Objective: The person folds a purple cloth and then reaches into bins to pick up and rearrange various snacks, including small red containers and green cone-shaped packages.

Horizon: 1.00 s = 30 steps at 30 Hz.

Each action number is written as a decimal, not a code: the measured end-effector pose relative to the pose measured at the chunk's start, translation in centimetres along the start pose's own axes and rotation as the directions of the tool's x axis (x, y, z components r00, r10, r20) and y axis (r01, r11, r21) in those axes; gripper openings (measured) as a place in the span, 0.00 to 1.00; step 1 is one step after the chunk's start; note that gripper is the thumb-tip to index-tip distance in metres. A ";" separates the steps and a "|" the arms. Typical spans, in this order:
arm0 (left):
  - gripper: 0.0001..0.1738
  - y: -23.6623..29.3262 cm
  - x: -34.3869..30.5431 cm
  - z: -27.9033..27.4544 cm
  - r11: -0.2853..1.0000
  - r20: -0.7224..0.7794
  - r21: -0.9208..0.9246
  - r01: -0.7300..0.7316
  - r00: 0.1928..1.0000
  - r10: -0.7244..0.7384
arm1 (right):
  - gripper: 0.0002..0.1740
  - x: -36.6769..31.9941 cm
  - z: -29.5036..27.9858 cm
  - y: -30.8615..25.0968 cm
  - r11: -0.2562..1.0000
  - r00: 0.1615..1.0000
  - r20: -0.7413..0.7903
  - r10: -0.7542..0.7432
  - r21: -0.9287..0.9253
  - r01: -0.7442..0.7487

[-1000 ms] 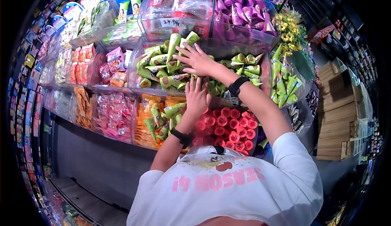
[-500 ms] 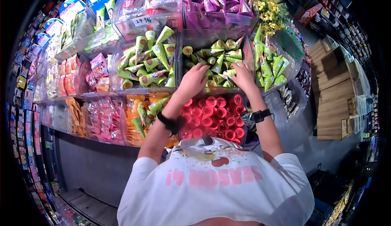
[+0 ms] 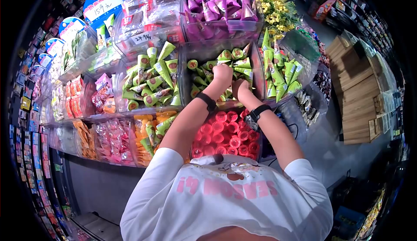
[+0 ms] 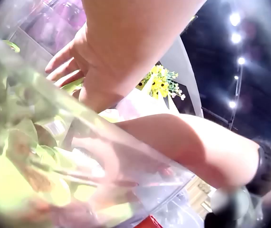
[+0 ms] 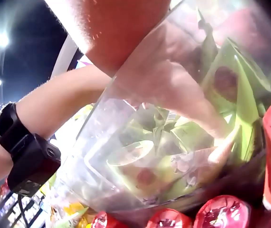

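Both hands reach into a clear plastic bin (image 3: 186,74) of green cone-shaped packets (image 3: 243,63). My left hand (image 3: 223,73) is deeper in, over the middle of the packets. Its fingers (image 4: 61,66) extend apart in the left wrist view, a bit of green showing under them. Closer to the front wall, my right hand (image 3: 240,87) is down among the packets. The right wrist view shows this hand (image 5: 187,95) through the clear wall, a digit reaching to a green packet (image 5: 244,104); its other fingers are hidden, so whether it grips that packet I cannot tell.
Left of the bin is another heap of green cones (image 3: 152,82). Red-capped packets (image 3: 226,132) fill the bin in front, and purple cones (image 3: 217,6) sit behind. More green cones (image 3: 280,71) and yellow flowers (image 3: 278,15) stand to the right.
Both hands have moved from the left green heap to the bin on its right. In the last half second the left has reached farther in, and the right has shifted left beside it.
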<state>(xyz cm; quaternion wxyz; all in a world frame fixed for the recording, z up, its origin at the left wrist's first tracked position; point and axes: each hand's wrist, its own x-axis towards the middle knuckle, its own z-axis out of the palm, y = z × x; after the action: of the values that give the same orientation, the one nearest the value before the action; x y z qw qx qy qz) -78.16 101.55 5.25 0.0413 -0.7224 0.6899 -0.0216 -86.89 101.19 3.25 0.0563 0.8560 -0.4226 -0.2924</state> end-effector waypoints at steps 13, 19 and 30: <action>0.13 0.0 6.3 1.3 0.937 0.684 0.330 -0.111 0.713 -0.157 | 0.25 -0.1 2.7 1.1 0.892 0.980 -0.151 0.127 0.450 -0.046; 0.21 -1.4 5.6 1.1 0.991 0.593 0.123 0.049 0.797 -0.113 | 0.26 -0.9 1.7 1.9 0.806 0.964 -0.216 0.157 0.593 0.001; 0.25 -5.6 -7.7 -11.7 0.890 0.056 -0.449 0.085 0.996 -0.068 | 0.32 -6.9 -1.1 2.2 -0.183 0.717 -0.558 0.417 0.721 0.668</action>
<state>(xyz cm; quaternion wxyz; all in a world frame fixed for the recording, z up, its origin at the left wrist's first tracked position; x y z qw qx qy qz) -73.99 109.17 17.65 -0.1147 -0.7391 0.6463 0.1510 -91.09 104.81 8.03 -0.5045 0.6509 -0.3248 0.4650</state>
